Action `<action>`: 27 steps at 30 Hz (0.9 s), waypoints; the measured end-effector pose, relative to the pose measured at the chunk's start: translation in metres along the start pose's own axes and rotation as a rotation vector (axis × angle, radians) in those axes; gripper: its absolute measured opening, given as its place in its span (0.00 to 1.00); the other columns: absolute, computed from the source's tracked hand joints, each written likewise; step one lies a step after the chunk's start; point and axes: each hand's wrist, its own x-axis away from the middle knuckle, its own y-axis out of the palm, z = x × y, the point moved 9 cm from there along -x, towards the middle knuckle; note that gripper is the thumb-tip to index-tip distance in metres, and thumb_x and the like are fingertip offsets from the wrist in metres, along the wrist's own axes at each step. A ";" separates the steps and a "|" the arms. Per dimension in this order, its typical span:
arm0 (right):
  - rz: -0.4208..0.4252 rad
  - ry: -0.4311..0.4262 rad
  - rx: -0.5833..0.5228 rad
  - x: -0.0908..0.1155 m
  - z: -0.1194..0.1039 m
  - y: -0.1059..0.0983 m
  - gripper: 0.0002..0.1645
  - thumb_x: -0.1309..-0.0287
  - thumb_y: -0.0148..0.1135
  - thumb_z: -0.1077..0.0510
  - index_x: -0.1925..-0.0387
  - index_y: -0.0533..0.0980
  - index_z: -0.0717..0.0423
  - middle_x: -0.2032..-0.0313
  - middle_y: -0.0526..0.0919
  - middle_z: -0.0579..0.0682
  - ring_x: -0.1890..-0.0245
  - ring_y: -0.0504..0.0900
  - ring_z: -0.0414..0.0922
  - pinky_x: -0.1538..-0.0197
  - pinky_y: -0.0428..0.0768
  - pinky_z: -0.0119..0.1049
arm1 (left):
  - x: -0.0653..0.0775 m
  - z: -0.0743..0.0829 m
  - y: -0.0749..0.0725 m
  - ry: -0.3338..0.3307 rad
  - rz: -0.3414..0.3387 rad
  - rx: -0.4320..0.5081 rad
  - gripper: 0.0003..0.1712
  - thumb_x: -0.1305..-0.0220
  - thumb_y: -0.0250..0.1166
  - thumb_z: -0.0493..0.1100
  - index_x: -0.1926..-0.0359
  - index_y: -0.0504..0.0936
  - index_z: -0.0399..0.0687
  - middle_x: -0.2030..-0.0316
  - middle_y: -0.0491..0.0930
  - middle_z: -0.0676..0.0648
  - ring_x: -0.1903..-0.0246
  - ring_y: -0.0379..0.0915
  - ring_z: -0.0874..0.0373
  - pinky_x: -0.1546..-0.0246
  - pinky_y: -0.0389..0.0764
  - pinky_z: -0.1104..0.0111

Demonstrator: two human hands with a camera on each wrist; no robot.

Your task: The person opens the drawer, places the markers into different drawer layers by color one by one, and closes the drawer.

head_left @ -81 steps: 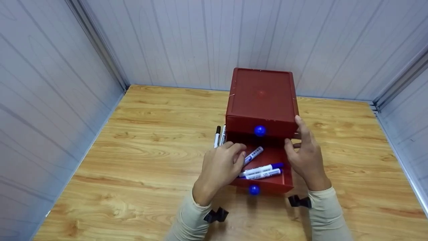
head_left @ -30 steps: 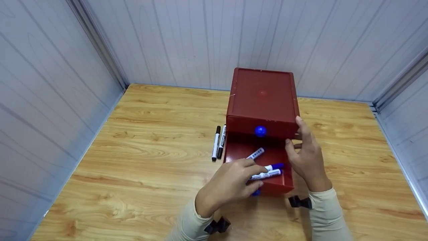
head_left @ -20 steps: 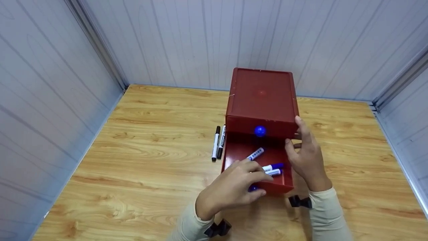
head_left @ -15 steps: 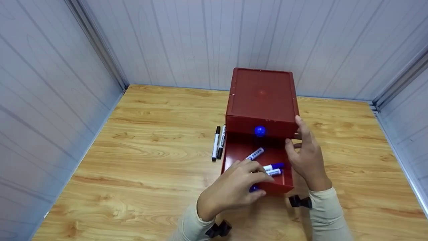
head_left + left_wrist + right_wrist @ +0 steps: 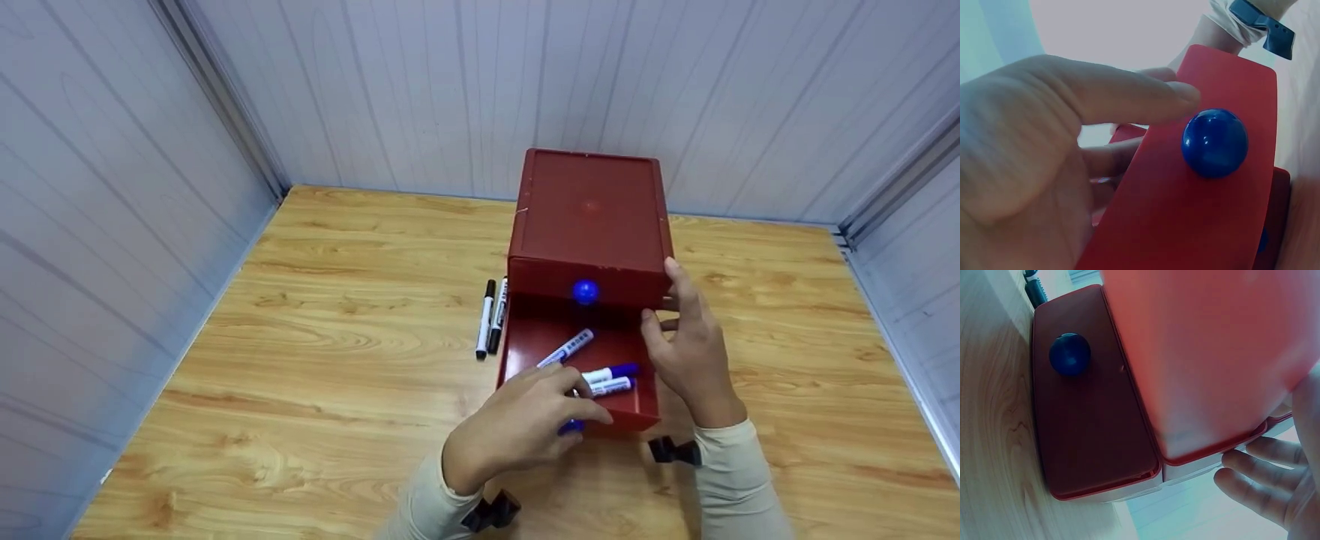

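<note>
A red drawer cabinet (image 5: 592,217) with blue round knobs stands on the table, one drawer (image 5: 630,337) pulled out under the top one. Inside that drawer lie white markers: one slanted (image 5: 570,346) and two with blue caps (image 5: 611,388), partly covered by my left hand (image 5: 517,424). This hand straddles the drawer front (image 5: 1179,208), thumb outside near the knob (image 5: 1215,143), other fingers behind the panel, loosely bent. My right hand (image 5: 690,352) rests against the cabinet's right side with extended fingers, its thumb by the pulled-out drawer's edge.
Two black-capped markers (image 5: 485,319) lie on the wooden table (image 5: 337,337) just left of the cabinet. Another drawer front (image 5: 1095,416) with its own knob sits below the pulled-out drawer. Pale panel walls (image 5: 397,97) enclose the table behind and at both sides.
My left hand has moved from the drawer's left side to its front by the knob, uncovering the black-capped markers. Lately its thumb has drawn in. The right hand and drawer have stayed put.
</note>
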 end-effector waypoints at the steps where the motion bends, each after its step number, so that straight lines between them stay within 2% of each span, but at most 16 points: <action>1: -0.002 0.001 0.001 0.000 0.000 0.000 0.46 0.38 0.62 0.68 0.24 0.55 0.49 0.43 0.75 0.59 0.55 0.83 0.51 0.63 0.85 0.36 | 0.001 0.000 0.000 -0.004 -0.004 -0.018 0.19 0.43 0.73 0.45 0.49 0.87 0.68 0.56 0.77 0.57 0.58 0.71 0.64 0.55 0.74 0.70; 7: -0.003 -0.005 -0.001 -0.001 0.001 0.001 0.45 0.38 0.61 0.68 0.24 0.55 0.50 0.42 0.74 0.60 0.55 0.83 0.52 0.64 0.85 0.40 | 0.004 0.000 -0.001 -0.028 -0.009 -0.117 0.20 0.43 0.74 0.50 0.49 0.86 0.72 0.57 0.79 0.56 0.55 0.74 0.60 0.58 0.76 0.65; 13: -0.009 -0.003 -0.022 0.000 0.001 0.000 0.45 0.38 0.62 0.69 0.24 0.55 0.50 0.43 0.74 0.62 0.54 0.83 0.53 0.64 0.85 0.49 | 0.005 0.004 -0.003 -0.027 0.034 -0.143 0.19 0.44 0.74 0.47 0.51 0.86 0.71 0.57 0.80 0.56 0.55 0.76 0.60 0.58 0.77 0.65; 18: -0.012 0.007 -0.014 0.000 0.001 -0.001 0.45 0.38 0.62 0.68 0.24 0.55 0.49 0.45 0.76 0.62 0.54 0.82 0.52 0.63 0.85 0.47 | 0.004 0.003 -0.002 -0.036 0.024 -0.133 0.17 0.43 0.73 0.45 0.52 0.87 0.70 0.57 0.81 0.57 0.54 0.77 0.62 0.57 0.77 0.67; 24: 0.000 -0.011 0.000 -0.001 -0.002 -0.004 0.44 0.38 0.61 0.69 0.24 0.56 0.50 0.49 0.79 0.60 0.55 0.84 0.51 0.62 0.85 0.39 | 0.003 0.001 0.001 -0.054 -0.026 -0.133 0.15 0.43 0.73 0.46 0.54 0.88 0.70 0.60 0.80 0.58 0.56 0.77 0.63 0.59 0.77 0.67; 27: -0.009 -0.008 0.003 -0.001 -0.002 -0.004 0.43 0.38 0.61 0.68 0.24 0.56 0.50 0.49 0.79 0.60 0.54 0.84 0.51 0.61 0.84 0.34 | 0.003 0.000 0.001 -0.058 -0.030 -0.136 0.14 0.43 0.74 0.46 0.56 0.88 0.69 0.61 0.80 0.59 0.58 0.77 0.63 0.60 0.77 0.66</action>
